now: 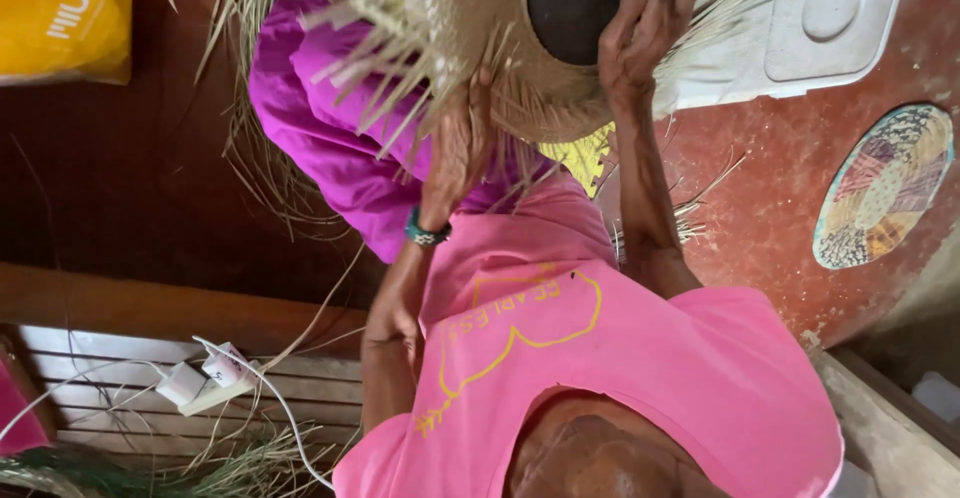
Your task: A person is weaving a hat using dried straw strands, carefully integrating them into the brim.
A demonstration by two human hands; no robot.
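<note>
While I look down past my pink shirt (640, 358), both my arms reach toward a half-woven straw hat (500, 68) held over my lap. Its unwoven pale strands (350, 68) fan out loose from the brim on every side.

My left hand (455, 153) is closed on the brim edge, fingers wrapped into the straw and thumb pressed against the weave. A teal beaded bracelet (428, 230) sits on that wrist. My right hand (645, 18) lies higher, at the crown, where a dark round form (570, 8) shows inside the hat. The fingers curl over the rim of that dark form and the straw around it, so this hand is clamped there too. I cannot tell how far the fingertips reach behind it.

Under the hat my leg is covered in purple cloth (320, 128), and a small yellow woven piece (585, 158) peeks out just below the brim, between my two forearms. Beyond the hat a white plastic box lid (800, 28) lies on the red floor (780, 188). Well apart from it, a round woven mat (880, 188) in mixed colours rests on the same floor.

To my left a yellow bag (60, 18) sits in the far corner. Nearer me, a wooden slatted bench (300, 383) carries a white plug adaptor (200, 380) with its white cable (280, 408), and loose straw (230, 468) is heaped beside it.
</note>
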